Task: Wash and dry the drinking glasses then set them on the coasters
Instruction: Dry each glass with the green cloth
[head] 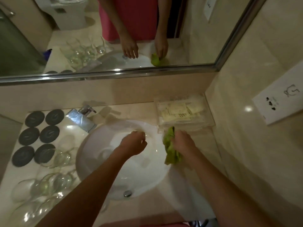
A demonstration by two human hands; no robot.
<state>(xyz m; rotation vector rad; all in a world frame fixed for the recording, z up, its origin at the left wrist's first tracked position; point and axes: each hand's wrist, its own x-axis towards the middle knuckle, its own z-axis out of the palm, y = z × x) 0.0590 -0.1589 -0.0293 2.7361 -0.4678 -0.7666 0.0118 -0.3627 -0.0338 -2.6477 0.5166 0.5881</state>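
Nearest, well to the left of the left hand [133, 143], the drinking glasses [49, 185] stand clustered on the tabletop [188, 194] beside the white sink [91, 153]. The left hand hovers over the basin with fingers loosely curled, its grip empty. Just right of it, the right hand [183, 141] has its grip closed on a crumpled green cloth [172, 151]. Farther left, six dark coasters [37, 136] lie bare.

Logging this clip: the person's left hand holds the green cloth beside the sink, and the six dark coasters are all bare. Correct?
Not quite. The head view shows the green cloth bunched in the right hand, not the left hand, which is over the sink. The six coasters are indeed bare.
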